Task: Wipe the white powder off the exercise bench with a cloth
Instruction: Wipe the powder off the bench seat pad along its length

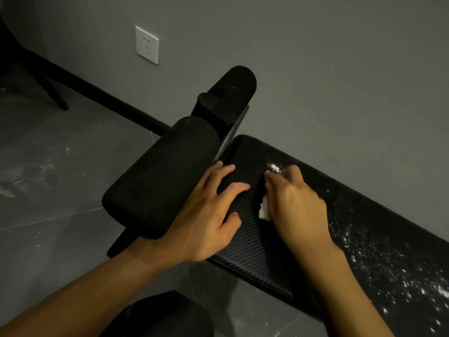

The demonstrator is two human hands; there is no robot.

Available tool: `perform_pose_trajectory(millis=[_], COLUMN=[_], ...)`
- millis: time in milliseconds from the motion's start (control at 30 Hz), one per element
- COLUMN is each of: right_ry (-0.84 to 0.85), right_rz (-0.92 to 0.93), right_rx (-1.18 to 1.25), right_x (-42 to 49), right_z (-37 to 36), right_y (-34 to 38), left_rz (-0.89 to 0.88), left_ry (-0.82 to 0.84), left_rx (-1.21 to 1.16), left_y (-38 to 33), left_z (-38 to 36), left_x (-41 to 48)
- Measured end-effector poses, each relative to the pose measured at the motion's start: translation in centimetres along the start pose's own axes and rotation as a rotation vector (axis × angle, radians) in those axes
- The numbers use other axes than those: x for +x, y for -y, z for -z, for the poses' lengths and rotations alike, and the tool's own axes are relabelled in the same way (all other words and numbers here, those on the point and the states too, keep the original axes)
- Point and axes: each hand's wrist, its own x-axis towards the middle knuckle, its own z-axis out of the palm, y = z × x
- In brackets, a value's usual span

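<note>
Gripping crumpled white cloth [264,210] under right hand [295,203] on black textured bench pad [250,242]; white powder heap [274,167] just beyond that grip; left hand [209,215] flat, released.

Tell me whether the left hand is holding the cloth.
No, the left hand lies flat on the bench, while the right hand holds the cloth.

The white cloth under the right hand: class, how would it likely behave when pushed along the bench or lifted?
The white cloth looks bunched and crumpled under the right hand, so it is probably floppy and light. On the textured bench pad it would likely drag and fold rather than glide.
</note>
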Motion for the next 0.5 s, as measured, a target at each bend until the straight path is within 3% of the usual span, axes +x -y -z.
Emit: perform_pose_trajectory(millis=[167, 333, 500], right_ry=[0.017, 0.073, 0.011], right_rz=[-0.104, -0.041, -0.119], right_rx=[0.012, 0.063, 0.019], right_x=[3.7, -0.5, 2.9], right_z=[-0.6, 0.4, -0.5], right_y=[-0.2, 1.3, 0.5], left_rz=[0.017, 0.012, 0.005], left_ry=[0.014, 0.002, -0.004], left_rx=[-0.027, -0.054, -0.065], left_y=[-0.2, -0.2, -0.2], left_z=[0.2, 0.1, 0.2], left_x=[-0.1, -0.2, 0.0])
